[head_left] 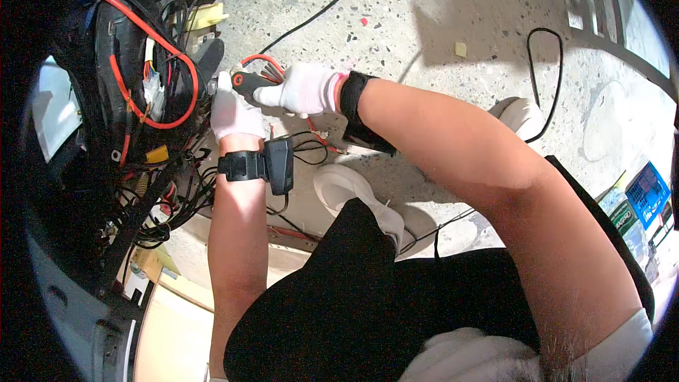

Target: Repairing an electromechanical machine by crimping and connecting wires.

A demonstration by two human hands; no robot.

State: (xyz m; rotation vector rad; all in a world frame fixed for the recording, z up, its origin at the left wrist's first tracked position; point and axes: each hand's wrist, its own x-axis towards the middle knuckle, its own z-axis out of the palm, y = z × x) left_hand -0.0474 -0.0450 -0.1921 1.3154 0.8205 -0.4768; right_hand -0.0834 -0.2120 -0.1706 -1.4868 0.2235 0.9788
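My right hand (304,90), in a white glove, is wrapped round a dark grey hand tool (247,83) with a round orange mark. Its kind is not plain from here. Right beside it, my left hand (237,114), also gloved, points up with its fingers closed at the tool's front end. What those fingers pinch is hidden. Past the fingertips a dark, rounded flat piece (210,56) sticks out from the wiring. A thick red cable (187,71) loops just left of the left hand, and orange-red wire (272,62) shows behind the tool.
A dark vehicle-like body with tangled black cables (159,230) fills the left side. White connectors (152,88) and a yellow tag (206,17) sit among the wires. A black cable (332,3) crosses the speckled floor. At far right stand a plastic bottle (626,219) and a blue basket (647,194).
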